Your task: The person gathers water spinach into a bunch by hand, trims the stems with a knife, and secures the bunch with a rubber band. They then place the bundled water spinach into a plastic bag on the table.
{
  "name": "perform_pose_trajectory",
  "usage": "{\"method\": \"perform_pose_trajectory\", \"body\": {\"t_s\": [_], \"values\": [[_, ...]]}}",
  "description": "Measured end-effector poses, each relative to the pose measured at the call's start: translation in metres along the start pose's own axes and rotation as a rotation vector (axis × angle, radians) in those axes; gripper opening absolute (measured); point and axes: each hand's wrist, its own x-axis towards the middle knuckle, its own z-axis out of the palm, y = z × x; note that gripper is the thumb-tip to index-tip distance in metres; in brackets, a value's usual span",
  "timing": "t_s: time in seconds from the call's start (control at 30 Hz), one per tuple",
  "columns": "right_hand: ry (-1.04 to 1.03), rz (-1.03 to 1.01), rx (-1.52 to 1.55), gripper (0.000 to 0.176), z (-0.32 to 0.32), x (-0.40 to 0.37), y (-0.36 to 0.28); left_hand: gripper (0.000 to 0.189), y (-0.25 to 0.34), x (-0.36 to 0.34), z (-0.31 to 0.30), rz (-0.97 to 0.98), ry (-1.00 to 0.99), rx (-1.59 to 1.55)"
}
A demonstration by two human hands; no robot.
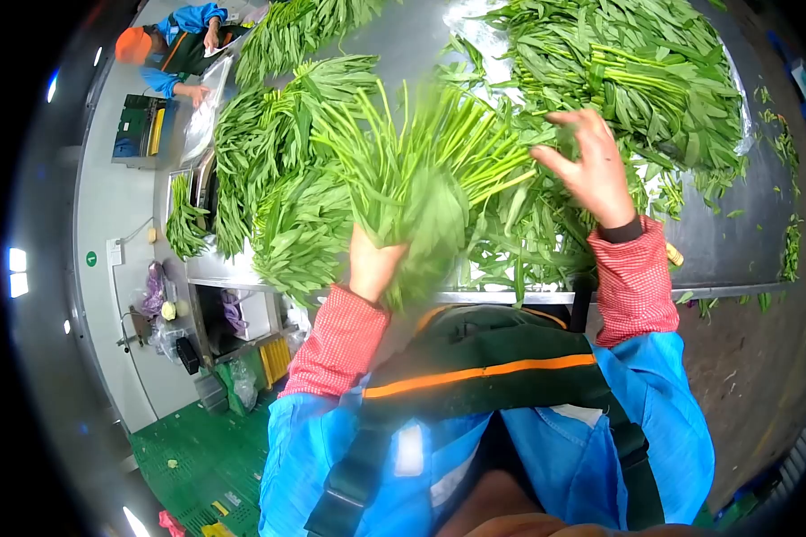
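In the head view, my left hand (pixel 373 264) is wrapped round the leafy part of a bunch of water spinach (pixel 376 170), whose pale stems fan upward and to the right. Part of this bunch is smeared by motion. My right hand (pixel 593 170) is beside the cut stem ends with thumb and fingers apart, gripping nothing that I can see. Loose leaves and stems (pixel 546 237) lie on the table beneath it. Behind it rises a large heap of water spinach (pixel 636 63), with some stems bundled side by side.
More bunches (pixel 304 206) are laid along the left of the metal table (pixel 725 233). A co-worker (pixel 184 45) in blue sleeves and an orange cap stands at the far left. Scraps lie along the right edge. A green floor mat (pixel 197 456) is at lower left.
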Motion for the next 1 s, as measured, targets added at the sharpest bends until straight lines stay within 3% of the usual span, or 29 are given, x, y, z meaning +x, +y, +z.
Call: {"method": "perform_pose_trajectory", "body": {"t_s": [0.13,0.17,0.23,0.3,0.33,0.37,0.43,0.47,0.53,0.57,0.6,0.7,0.77,0.8,0.83,0.87,0.9,0.97,1.0], "values": [[-0.008,-0.245,-0.167,0.031,0.021,-0.001,-0.04,0.046,-0.026,0.002,0.007,0.047,0.041,0.065],[-0.08,-0.248,-0.195,0.024,0.036,-0.005,-0.034,0.046,-0.025,0.002,0.007,0.041,0.019,0.068],[0.009,-0.259,-0.11,0.017,0.048,-0.01,-0.023,0.047,-0.02,0.001,0.005,0.024,-0.018,0.074],[0.166,0.03,0.245,0.014,0.047,-0.011,-0.004,0.041,-0.023,-0.004,0.005,0.025,0.057,0.048],[0.21,0.32,0.524,0.017,0.036,-0.01,0.003,0.039,-0.026,-0.007,0.004,0.022,0.091,0.037],[0.245,0.486,0.697,0.028,0.024,-0.005,0.021,0.039,-0.03,-0.009,0.002,0.001,0.074,-0.017],[0.008,0.457,0.947,0.034,0.004,0.0,0.039,0.039,-0.036,-0.007,-0.003,-0.027,0.034,-0.128],[-0.179,0.532,0.715,0.036,0.005,-0.008,0.037,0.038,-0.036,-0.005,-0.003,-0.014,0.038,-0.132],[-0.497,0.54,0.863,0.039,0.024,-0.024,0.014,0.038,-0.036,-0.003,-0.002,-0.002,0.042,-0.139],[-0.53,0.5,0.953,0.049,0.039,-0.035,0.0,0.038,-0.035,-0.003,-0.001,0.002,0.04,-0.142],[-0.62,0.653,0.846,0.034,0.044,-0.03,-0.027,0.038,-0.027,-0.004,-0.001,0.015,0.035,-0.085],[-0.89,0.53,0.761,0.035,0.07,-0.037,-0.045,0.04,-0.015,-0.002,0.004,0.043,0.106,0.02],[-0.645,0.408,0.984,0.037,0.057,-0.044,-0.035,0.043,-0.023,-0.002,-0.001,0.019,0.094,-0.017],[-0.668,0.262,1.182,0.039,0.045,-0.037,-0.012,0.043,-0.025,-0.001,-0.005,0.017,0.07,-0.049],[-0.695,0.416,1.508,0.034,0.023,-0.031,0.003,0.044,-0.027,-0.001,-0.008,0.015,0.043,-0.082],[-0.492,0.403,1.644,0.036,0.014,-0.033,0.018,0.039,-0.041,-0.001,-0.009,0.001,0.021,-0.206],[-0.254,0.537,1.866,0.039,0.005,-0.03,0.028,0.037,-0.051,-0.002,-0.011,-0.067,0.017,-0.264],[-0.247,0.384,1.506,0.034,0.009,-0.024,0.047,0.034,-0.061,-0.005,-0.013,-0.198,0.001,-0.376],[-0.247,0.454,1.33,0.025,0.012,-0.022,0.032,0.036,-0.062,-0.006,-0.012,-0.263,0.002,-0.463]]}}
